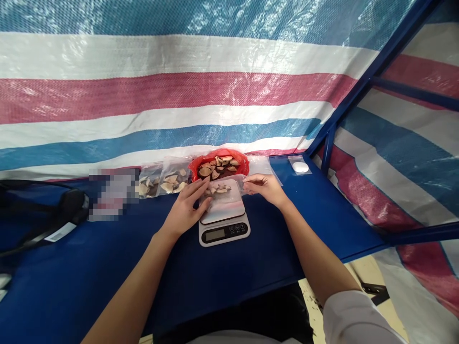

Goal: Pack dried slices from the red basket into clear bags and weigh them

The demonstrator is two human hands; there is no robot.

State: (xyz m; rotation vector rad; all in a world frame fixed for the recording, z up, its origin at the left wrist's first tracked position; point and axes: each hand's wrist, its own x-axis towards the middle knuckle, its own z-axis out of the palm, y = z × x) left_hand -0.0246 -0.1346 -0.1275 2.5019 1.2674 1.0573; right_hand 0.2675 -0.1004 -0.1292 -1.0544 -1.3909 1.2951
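Observation:
A clear zip bag [219,187] with several dried slices in it lies over the metal plate of a white kitchen scale [224,231]. My right hand [263,187] pinches the bag's right end between thumb and fingers. On the left side of the bag rests my left hand [188,205], its fingers stretched out and the thumb apart over the plate. The scale's display looks blank. Just behind the scale stands an open red plastic bag [247,165] full of pale and dark dried slices [218,166].
Two filled clear bags [172,181] lie left of the red bag. Flat clear plastic [263,165] lies to its right, and farther right a small bag holds a white oval object [300,166]. Black straps [68,208] lie on the blue table [118,258]. A striped tarp [161,95] hangs behind.

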